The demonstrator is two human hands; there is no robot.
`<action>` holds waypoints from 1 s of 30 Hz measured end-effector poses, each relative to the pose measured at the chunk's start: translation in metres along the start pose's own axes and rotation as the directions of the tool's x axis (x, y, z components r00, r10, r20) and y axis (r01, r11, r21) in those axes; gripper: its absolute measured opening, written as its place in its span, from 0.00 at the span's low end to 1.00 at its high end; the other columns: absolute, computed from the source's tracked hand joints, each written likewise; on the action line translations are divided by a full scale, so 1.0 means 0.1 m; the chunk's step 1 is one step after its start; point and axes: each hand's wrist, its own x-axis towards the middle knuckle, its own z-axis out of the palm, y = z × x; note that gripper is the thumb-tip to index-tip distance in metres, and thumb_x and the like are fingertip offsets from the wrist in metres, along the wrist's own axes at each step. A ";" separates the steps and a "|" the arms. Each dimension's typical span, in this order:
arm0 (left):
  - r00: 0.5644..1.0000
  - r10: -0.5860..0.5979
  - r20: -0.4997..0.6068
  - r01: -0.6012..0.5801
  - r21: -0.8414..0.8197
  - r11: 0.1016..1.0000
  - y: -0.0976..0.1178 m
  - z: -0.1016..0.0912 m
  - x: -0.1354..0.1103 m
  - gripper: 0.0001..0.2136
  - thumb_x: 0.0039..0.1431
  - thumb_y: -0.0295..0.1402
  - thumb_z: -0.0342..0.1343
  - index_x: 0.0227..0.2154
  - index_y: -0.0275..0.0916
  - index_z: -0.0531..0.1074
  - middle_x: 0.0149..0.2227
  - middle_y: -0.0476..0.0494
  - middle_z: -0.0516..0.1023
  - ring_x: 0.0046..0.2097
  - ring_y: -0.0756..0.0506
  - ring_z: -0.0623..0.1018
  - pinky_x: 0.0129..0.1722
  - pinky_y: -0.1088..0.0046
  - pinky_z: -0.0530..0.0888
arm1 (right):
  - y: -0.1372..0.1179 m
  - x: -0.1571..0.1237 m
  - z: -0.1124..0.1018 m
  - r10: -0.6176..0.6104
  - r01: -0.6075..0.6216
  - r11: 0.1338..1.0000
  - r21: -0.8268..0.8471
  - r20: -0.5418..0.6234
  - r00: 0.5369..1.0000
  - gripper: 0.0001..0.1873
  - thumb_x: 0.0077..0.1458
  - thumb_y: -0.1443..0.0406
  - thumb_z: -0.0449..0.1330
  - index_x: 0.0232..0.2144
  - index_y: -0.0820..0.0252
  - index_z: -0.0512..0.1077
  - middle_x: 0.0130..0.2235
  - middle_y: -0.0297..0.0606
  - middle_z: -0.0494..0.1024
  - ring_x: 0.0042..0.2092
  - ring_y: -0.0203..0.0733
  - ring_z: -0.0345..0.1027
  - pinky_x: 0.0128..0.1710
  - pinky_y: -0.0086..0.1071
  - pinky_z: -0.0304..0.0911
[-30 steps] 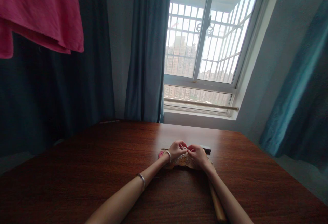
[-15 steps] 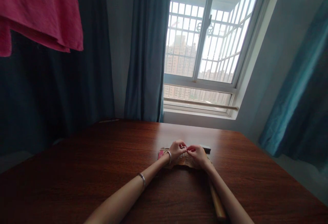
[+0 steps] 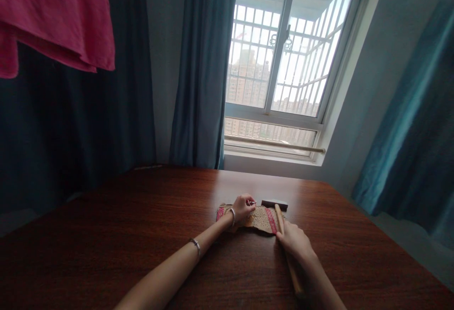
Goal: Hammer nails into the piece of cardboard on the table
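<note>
My left hand point(image 3: 243, 207) is closed in a pinch over a tan, dark-speckled flat piece point(image 3: 260, 219) with pink bands, which looks like cardboard. Something small with a pale tip shows at its fingertips, too small to name. A hammer point(image 3: 293, 274) lies along the right edge of the speckled piece, its wooden handle pointing towards me and its dark head at the far end. Around the middle of that handle, my right hand point(image 3: 297, 241) is closed, partly covering it.
The brown wooden table point(image 3: 142, 248) spreads out on all sides. Behind it stand a barred window point(image 3: 276, 64) and blue curtains point(image 3: 202, 73). A pink cloth point(image 3: 64, 21) hangs at the upper left.
My right hand has left the left fingertips and moved right and nearer, onto the hammer handle. The left hand stays pinched over the speckled piece, more of which now shows.
</note>
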 end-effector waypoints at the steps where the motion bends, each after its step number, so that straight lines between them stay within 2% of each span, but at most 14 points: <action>1: 1.000 -0.003 0.002 0.003 -0.002 1.000 0.00 0.00 0.00 0.08 0.44 0.32 0.54 0.25 0.35 0.74 0.26 0.45 0.74 0.28 0.49 0.71 0.30 0.76 0.66 | 0.00 -0.01 0.01 0.001 -0.001 1.000 0.014 -0.002 1.000 0.16 0.48 0.63 0.51 0.38 0.62 0.69 0.36 0.53 0.75 0.38 0.53 0.70 0.34 0.38 0.60; 4: 1.000 -0.018 0.013 0.018 -0.011 1.000 0.01 -0.01 -0.01 0.08 0.44 0.32 0.54 0.25 0.34 0.74 0.26 0.45 0.75 0.29 0.49 0.71 0.30 0.76 0.67 | 0.04 -0.02 0.03 0.017 -0.015 0.998 0.063 -0.024 1.000 0.14 0.47 0.67 0.48 0.36 0.62 0.70 0.36 0.52 0.75 0.37 0.51 0.70 0.34 0.36 0.59; 7: 1.000 -0.022 0.010 0.022 -0.017 1.000 0.01 -0.01 -0.01 0.08 0.44 0.32 0.53 0.26 0.34 0.74 0.26 0.44 0.75 0.29 0.49 0.72 0.30 0.76 0.67 | 0.11 0.04 0.03 -0.012 0.029 0.974 0.225 -0.074 0.997 0.11 0.47 0.68 0.48 0.31 0.60 0.69 0.32 0.45 0.75 0.35 0.46 0.69 0.31 0.31 0.59; 10: 1.000 -0.020 0.012 0.020 -0.022 1.000 0.00 -0.01 -0.01 0.09 0.43 0.32 0.53 0.26 0.34 0.75 0.26 0.44 0.75 0.29 0.49 0.72 0.30 0.76 0.67 | 0.14 0.11 -0.01 -0.037 0.087 0.858 0.506 -0.108 0.993 0.08 0.46 0.64 0.50 0.23 0.60 0.66 0.23 0.37 0.71 0.26 0.39 0.65 0.23 0.28 0.57; 12: 0.999 -0.030 0.015 0.030 -0.025 0.999 0.00 0.00 0.00 0.09 0.43 0.32 0.53 0.26 0.34 0.75 0.26 0.44 0.75 0.29 0.49 0.72 0.30 0.76 0.67 | 0.13 0.12 -0.07 -0.021 0.046 0.669 0.742 -0.043 0.999 0.09 0.45 0.60 0.52 0.23 0.60 0.64 0.18 0.31 0.64 0.17 0.33 0.57 0.16 0.26 0.51; 14: 0.999 -0.041 0.012 0.042 -0.031 0.999 -0.01 0.00 0.00 0.09 0.43 0.33 0.53 0.26 0.34 0.75 0.26 0.44 0.75 0.29 0.48 0.72 0.29 0.76 0.67 | 0.10 0.10 -0.17 -0.046 -0.062 0.384 0.921 0.086 0.995 0.12 0.43 0.57 0.55 0.26 0.60 0.63 0.18 0.26 0.60 0.13 0.27 0.48 0.11 0.23 0.44; 16: 0.999 -0.043 0.012 0.044 -0.038 0.998 -0.01 0.00 0.00 0.09 0.43 0.33 0.53 0.26 0.34 0.75 0.26 0.45 0.75 0.29 0.48 0.72 0.30 0.76 0.67 | 0.08 0.05 -0.25 -0.131 -0.182 0.140 0.973 0.200 0.971 0.16 0.40 0.56 0.59 0.28 0.60 0.62 0.19 0.25 0.59 0.13 0.23 0.45 0.10 0.21 0.41; 18: 0.999 -0.040 0.014 0.041 -0.040 0.998 -0.02 0.01 0.00 0.09 0.43 0.33 0.53 0.26 0.35 0.75 0.27 0.45 0.76 0.30 0.48 0.72 0.30 0.76 0.67 | 0.06 -0.01 -0.29 -0.224 -0.266 0.027 0.964 0.265 0.938 0.17 0.39 0.56 0.61 0.28 0.60 0.62 0.20 0.25 0.60 0.13 0.22 0.43 0.10 0.20 0.40; 22: 1.000 -0.023 0.015 0.023 -0.038 0.999 -0.04 0.01 0.00 0.09 0.43 0.33 0.53 0.26 0.35 0.75 0.27 0.45 0.76 0.30 0.48 0.72 0.31 0.76 0.67 | 0.04 -0.12 -0.26 -0.310 -0.325 -0.017 0.946 0.304 0.901 0.17 0.40 0.56 0.62 0.27 0.59 0.62 0.20 0.27 0.63 0.12 0.21 0.44 0.09 0.19 0.40; 30: 0.999 -0.025 0.020 0.026 -0.032 0.999 -0.01 0.00 -0.01 0.08 0.44 0.33 0.53 0.25 0.34 0.74 0.26 0.45 0.75 0.29 0.49 0.71 0.29 0.76 0.66 | 0.01 -0.17 -0.20 -0.347 -0.311 -0.023 0.950 0.284 0.894 0.15 0.42 0.57 0.61 0.26 0.59 0.62 0.20 0.26 0.62 0.12 0.22 0.45 0.07 0.19 0.41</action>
